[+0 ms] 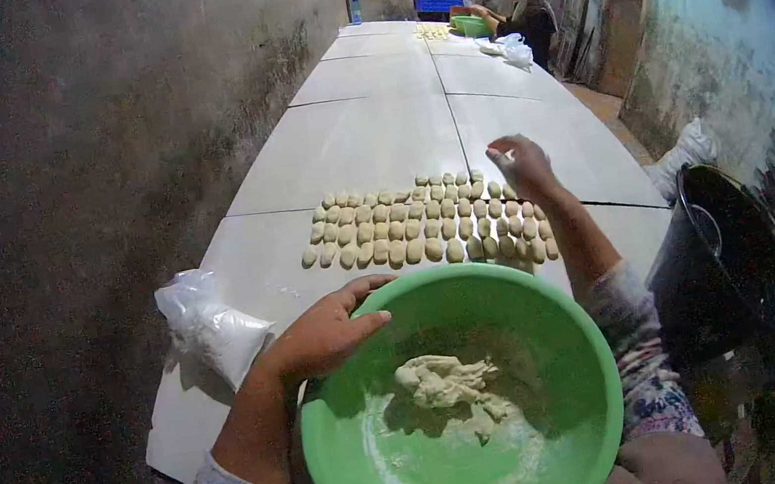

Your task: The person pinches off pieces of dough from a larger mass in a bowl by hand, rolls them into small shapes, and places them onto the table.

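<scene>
A large green basin (559, 316) is tilted toward me at the near end of the table. Inside it lies a ragged lump of pale dough (443, 381), with flour smeared around it. My left hand (326, 331) grips the basin's left rim, thumb inside. My right hand (525, 169) hovers over the far right of the shaped pieces, its fingers curled in a pinch; whether anything is between them cannot be made out. Several rows of small oval dough pieces (396, 229) cover the tabletop just beyond the basin.
A plastic bag of white powder (216, 333) lies on the table's left edge. The long white table (371, 134) runs to the back, where another person (533, 28) works by a second green basin (473, 26). A dark bucket (725, 252) stands at right.
</scene>
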Demonstrator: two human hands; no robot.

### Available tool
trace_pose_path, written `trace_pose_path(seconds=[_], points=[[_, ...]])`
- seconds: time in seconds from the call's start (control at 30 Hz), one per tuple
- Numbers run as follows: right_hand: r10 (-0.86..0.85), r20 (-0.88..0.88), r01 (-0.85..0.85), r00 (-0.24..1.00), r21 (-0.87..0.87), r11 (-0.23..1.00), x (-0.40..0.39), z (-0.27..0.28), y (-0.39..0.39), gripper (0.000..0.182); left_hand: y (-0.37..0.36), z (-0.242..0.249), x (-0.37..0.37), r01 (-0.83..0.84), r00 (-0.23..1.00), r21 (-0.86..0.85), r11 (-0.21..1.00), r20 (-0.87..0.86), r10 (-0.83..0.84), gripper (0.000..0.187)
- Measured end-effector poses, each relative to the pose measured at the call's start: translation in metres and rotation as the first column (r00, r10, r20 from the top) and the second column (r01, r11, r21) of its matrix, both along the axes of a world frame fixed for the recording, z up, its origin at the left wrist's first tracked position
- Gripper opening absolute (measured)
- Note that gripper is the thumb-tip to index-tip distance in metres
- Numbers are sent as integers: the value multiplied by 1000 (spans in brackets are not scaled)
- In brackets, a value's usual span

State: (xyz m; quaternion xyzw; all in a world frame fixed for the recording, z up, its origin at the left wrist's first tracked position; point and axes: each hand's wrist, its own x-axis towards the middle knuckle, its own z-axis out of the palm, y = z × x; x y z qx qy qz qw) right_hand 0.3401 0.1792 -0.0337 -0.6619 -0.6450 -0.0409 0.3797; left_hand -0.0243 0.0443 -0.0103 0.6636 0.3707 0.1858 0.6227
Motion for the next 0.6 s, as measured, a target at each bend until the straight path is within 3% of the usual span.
trace_pose_path(seconds=[0.03, 0.07, 0.2, 0.27, 0.33, 0.4, 0.47, 0.53, 0.57, 0.6], points=[[116, -89, -118, 989, -20, 993, -7, 16, -15, 28, 5, -10, 0, 24, 1000, 113, 993, 12, -25, 48], [227, -177, -237, 958, -32, 971, -15, 32, -33, 27, 8, -15, 1, 25, 1000, 116, 993, 12, -27, 48], [499, -60, -502, 865, -118, 857, -63, 91, -151, 23, 1, -12, 4, 49, 998, 243, 969, -53, -37, 50], [597, 32, -567, 802, -274, 777, -91, 101, -201, 22, -3, -11, 6, 42, 991, 340, 940, -131, 3, 53], [643, 67, -538, 763, -485, 689, -104, 77, -217, 25, 1, -20, 7, 44, 992, 328, 944, -124, -3, 54], [734, 210, -613, 646, -431, 662, -116, 50, -225, 28, -2, -22, 9, 60, 996, 303, 951, -76, -39, 54], [679, 184, -503, 710, -543, 672, -128, 27, -231, 29, -20, -7, 14, 100, 993, 335, 937, -95, -72, 53], [601, 191, -333, 776, -685, 648, -152, 38, -258, 30, -39, 5, 19, 92, 974, 432, 897, -224, 8, 51], [589, 200, -325, 783, -676, 661, -148, 30, -262, 30, -40, -3, 18, 73, 987, 397, 915, -159, -10, 48], [645, 64, -415, 761, -717, 561, -142, 15, -256, 31, -47, -2, 15, 81, 987, 407, 910, -161, -16, 48]])
